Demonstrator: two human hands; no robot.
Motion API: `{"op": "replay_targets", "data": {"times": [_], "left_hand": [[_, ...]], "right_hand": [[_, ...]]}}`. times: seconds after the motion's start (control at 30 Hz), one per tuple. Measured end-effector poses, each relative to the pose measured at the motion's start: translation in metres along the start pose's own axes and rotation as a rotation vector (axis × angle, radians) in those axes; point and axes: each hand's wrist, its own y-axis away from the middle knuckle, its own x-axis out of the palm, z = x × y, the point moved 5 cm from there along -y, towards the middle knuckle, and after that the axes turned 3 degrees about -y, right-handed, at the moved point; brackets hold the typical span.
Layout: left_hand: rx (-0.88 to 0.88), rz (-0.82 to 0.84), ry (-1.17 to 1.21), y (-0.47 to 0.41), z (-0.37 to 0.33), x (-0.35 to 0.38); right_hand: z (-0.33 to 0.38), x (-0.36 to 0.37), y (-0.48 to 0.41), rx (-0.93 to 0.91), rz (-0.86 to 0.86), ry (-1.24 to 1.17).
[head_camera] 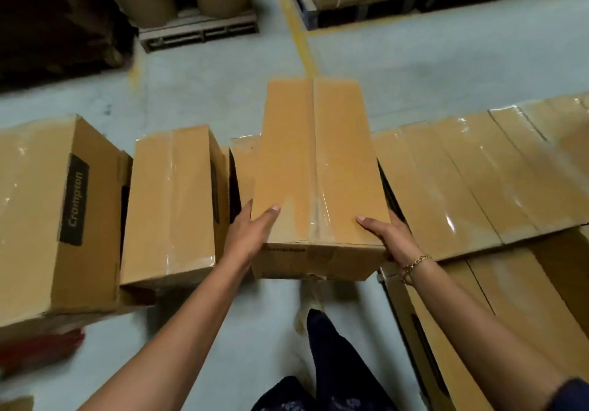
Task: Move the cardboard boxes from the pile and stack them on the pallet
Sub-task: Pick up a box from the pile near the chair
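A long taped cardboard box (pixel 315 168) is held up in the middle of the view, lifted above the floor. My left hand (pixel 251 235) grips its near left corner, thumb on top and fingers down the side. My right hand (pixel 387 235) grips the near right corner the same way; a gold bracelet is on that wrist. Left of it stand two more boxes: a taped one (pixel 173 203) and a larger one printed "Crompton" (pixel 47 216). On the right lies a row of several taped boxes (pixel 478 174) side by side, with more (pixel 462 331) nearer me.
The pale floor (pixel 446 69) has a yellow line running away from me. Far back stand a wooden pallet (pixel 197 31) with brown rolls and a dark pallet (pixel 360 12) with cartons. My leg and shoe (pixel 312 308) are under the held box.
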Motion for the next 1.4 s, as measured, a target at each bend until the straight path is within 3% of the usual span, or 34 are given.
{"op": "replay_targets", "data": {"times": [0.17,0.4,0.57,0.8,1.1,1.4], "left_hand": [[0.088,0.040,-0.126,0.074,-0.045,0.032],[0.254,0.229,-0.197,0.165,-0.088,0.121],[0.353,0.347,-0.194,0.242,-0.094,0.214],[0.343,0.454,-0.200,0.386,-0.058,0.357],[0.298,0.535,-0.211,0.520,-0.018,0.485],[0.166,0.467,-0.243,0.546,0.016,0.577]], "right_hand": [[0.007,-0.065,0.088,-0.085,-0.090,-0.031],[-0.020,-0.182,0.199,-0.109,-0.296,-0.113],[-0.071,-0.278,0.276,-0.106,-0.397,-0.172],[-0.176,-0.431,0.390,-0.077,-0.505,-0.201],[-0.260,-0.565,0.480,-0.003,-0.493,-0.194],[-0.312,-0.663,0.450,0.067,-0.361,-0.136]]}}
